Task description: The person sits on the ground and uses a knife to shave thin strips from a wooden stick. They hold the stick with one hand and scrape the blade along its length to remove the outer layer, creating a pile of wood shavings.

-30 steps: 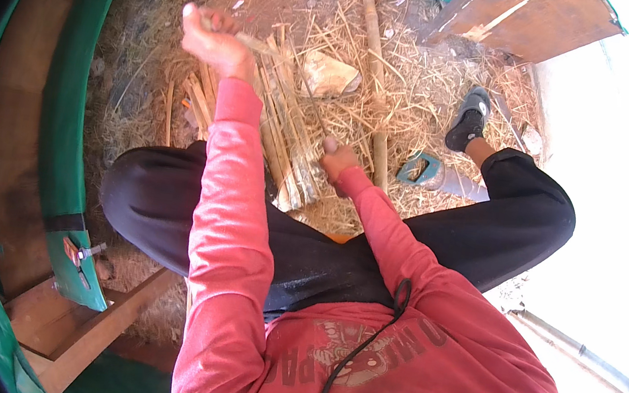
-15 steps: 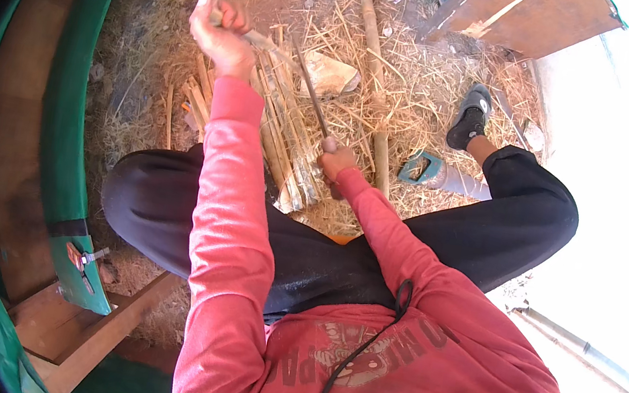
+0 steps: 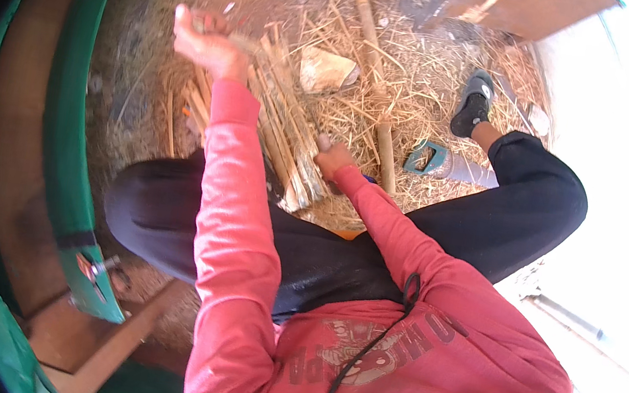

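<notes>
My left hand (image 3: 213, 47) is raised over the far end of a pile of split bamboo strips (image 3: 283, 144). Its fingers are closed around one strip (image 3: 246, 44), which is smeared by motion. My right hand (image 3: 334, 159) is a fist beside the near right side of the pile. A long thin knife showed in that fist a moment ago; its blade cannot be made out now. The pile lies on the ground between my bent legs, its near ends close to my lap.
A pale block (image 3: 326, 71) lies past the pile, near a long bamboo pole (image 3: 367, 23). A green-handled handsaw (image 3: 426, 159) rests by my right leg. Straw litters the ground. Wooden boards (image 3: 509, 11) stand far right; a green panel (image 3: 72, 122) with a bolt stands left.
My left hand has moved slightly left and down with the strip. The knife blade, visible earlier rising from my right fist across the pile, no longer shows. The view has shifted slightly.
</notes>
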The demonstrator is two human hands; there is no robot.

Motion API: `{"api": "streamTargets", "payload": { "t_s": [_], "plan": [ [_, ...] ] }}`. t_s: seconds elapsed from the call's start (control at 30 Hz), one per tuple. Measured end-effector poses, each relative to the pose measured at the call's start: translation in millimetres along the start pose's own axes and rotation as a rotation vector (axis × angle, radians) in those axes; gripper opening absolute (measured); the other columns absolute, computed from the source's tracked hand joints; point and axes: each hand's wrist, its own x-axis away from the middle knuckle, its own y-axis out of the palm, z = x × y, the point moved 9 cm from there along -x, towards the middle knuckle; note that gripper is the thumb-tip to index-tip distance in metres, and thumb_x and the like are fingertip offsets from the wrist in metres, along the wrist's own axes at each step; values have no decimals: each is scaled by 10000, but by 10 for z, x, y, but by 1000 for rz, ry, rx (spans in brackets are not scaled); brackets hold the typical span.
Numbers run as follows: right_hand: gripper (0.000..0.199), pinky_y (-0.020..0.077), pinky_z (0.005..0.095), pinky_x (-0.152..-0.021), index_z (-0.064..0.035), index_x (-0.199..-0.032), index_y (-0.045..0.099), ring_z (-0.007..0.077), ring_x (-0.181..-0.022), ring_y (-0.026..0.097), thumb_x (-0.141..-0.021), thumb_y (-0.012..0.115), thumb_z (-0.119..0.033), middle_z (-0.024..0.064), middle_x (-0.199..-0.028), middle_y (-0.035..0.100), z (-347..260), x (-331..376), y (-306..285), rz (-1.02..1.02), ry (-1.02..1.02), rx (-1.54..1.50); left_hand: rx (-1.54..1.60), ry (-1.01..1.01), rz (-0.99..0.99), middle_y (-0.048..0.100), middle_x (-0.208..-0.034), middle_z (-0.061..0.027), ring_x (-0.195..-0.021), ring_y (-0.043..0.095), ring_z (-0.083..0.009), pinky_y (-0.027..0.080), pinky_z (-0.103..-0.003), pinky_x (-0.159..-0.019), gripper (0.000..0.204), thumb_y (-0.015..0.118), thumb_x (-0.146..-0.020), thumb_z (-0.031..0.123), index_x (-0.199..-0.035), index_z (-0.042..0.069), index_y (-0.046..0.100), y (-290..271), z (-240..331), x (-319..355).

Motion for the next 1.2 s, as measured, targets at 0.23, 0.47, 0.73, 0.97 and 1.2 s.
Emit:
{"api": "streamTargets", "payload": {
  "t_s": [0.23,0.47,0.73,0.97,1.2],
  "plan": [
    [420,504,475,-852,53,-972,657,451,-912,640,-777,606,-315,300,-926,658,-252,232,-127,-107,-89,139,-153,83,-120,340,-569,10,-512,318,-122,235,-281,-482,379,478,-895,385,-631,146,349,129,-116,182],
    [256,520,441,-742,6,-876,684,380,-797,668,-715,685,-193,246,-831,669,-947,271,-920,130,-310,-180,-86,39,-244,321,-520,-6,-442,283,-130,215,-290,-447,427,450,-879,443,-603,132,351,418,335,-98],
    [269,505,447,-716,19,-843,666,395,-753,652,-695,705,-203,248,-739,642,-707,42,-1029,147,-230,-233,141,-371,-964,300,-460,-6,-391,247,-119,199,-270,-403,468,426,-848,512,-590,123,387,1014,-121,238],
    [333,512,441,-766,82,-827,647,409,-804,657,-700,712,-220,273,-788,657,-810,170,-1153,112,-286,-111,40,-306,-1031,296,-448,0,-375,241,-105,190,-258,-374,493,448,-861,478,-549,104,372,1191,-247,128],
    [369,514,453,-820,24,-950,655,421,-889,653,-807,617,-314,296,-932,658,187,-30,-399,-26,99,103,104,-319,-1058,332,-438,-1,-370,257,-106,207,-256,-420,470,475,-839,479,-558,110,399,1183,-276,225]
  ]
}}
